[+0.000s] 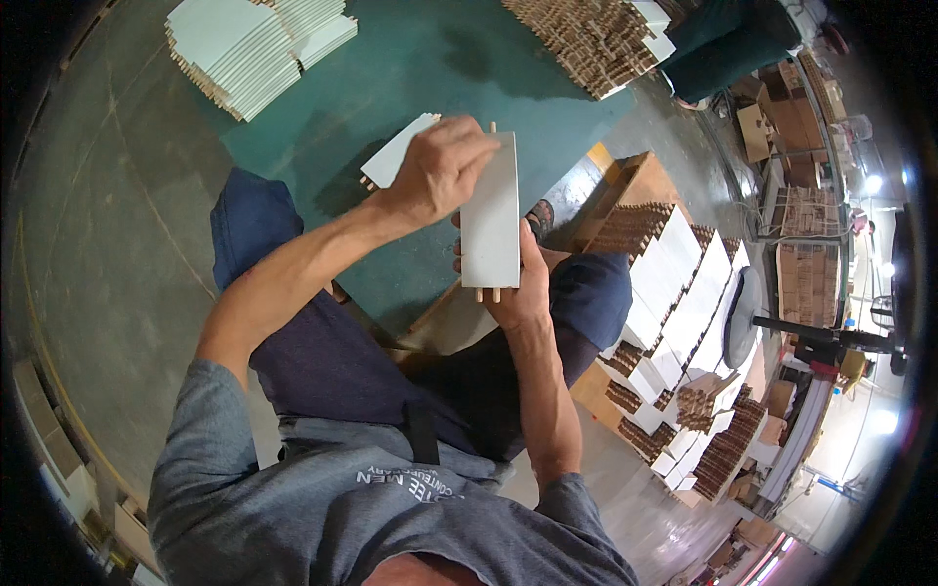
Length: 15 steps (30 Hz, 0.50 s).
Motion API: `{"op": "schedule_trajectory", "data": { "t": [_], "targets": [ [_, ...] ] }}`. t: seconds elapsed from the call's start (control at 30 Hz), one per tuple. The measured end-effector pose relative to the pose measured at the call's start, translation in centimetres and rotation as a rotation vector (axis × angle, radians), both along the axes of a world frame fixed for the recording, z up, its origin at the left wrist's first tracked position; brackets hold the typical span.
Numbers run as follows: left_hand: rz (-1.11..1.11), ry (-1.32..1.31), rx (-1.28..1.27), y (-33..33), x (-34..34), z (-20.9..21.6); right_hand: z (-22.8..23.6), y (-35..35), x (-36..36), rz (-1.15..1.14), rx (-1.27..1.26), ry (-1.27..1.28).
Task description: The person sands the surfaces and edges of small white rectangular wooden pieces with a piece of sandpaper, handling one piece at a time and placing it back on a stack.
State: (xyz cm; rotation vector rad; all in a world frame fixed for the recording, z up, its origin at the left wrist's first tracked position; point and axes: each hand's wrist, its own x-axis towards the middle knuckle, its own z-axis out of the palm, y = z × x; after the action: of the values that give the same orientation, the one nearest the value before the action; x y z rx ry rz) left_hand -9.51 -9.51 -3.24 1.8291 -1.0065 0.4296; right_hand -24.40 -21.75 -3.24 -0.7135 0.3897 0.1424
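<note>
Upright in front of me is a narrow white panel (490, 220) with wooden dowels (487, 294) sticking out of its lower end and one dowel (492, 127) showing at its top. My right hand (525, 283) is closed around the panel's lower part, thumb along the right edge and fingertips at the left. Bent and pinched together, the fingers of my left hand (445, 168) are at the panel's upper left corner; whatever they hold is hidden. Behind that hand, another white panel (395, 154) with dowels at its near end lies on the green surface (391, 264).
Stacked white panels (259, 49) lie at the far left of the green surface, with a doweled stack (586, 39) at the far right. Right of my knee, more panel stacks (669, 283) stand on wooden boards (625, 186). A round fan (746, 317) on a black pole is beside them.
</note>
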Motion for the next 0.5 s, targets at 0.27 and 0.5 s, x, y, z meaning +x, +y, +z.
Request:
{"op": "schedule_trajectory", "data": {
  "t": [0.27,0.5],
  "targets": [
    [-0.123,-0.050,0.054,-0.4,-3.0,-0.1,-2.8,-1.5,-0.5,-0.104,0.136,0.107],
    [-0.301,-0.107,-0.021,-0.8,-5.8,-1.9,-3.9,-2.9,0.3,-0.108,0.298,-0.030]
  ]
}}
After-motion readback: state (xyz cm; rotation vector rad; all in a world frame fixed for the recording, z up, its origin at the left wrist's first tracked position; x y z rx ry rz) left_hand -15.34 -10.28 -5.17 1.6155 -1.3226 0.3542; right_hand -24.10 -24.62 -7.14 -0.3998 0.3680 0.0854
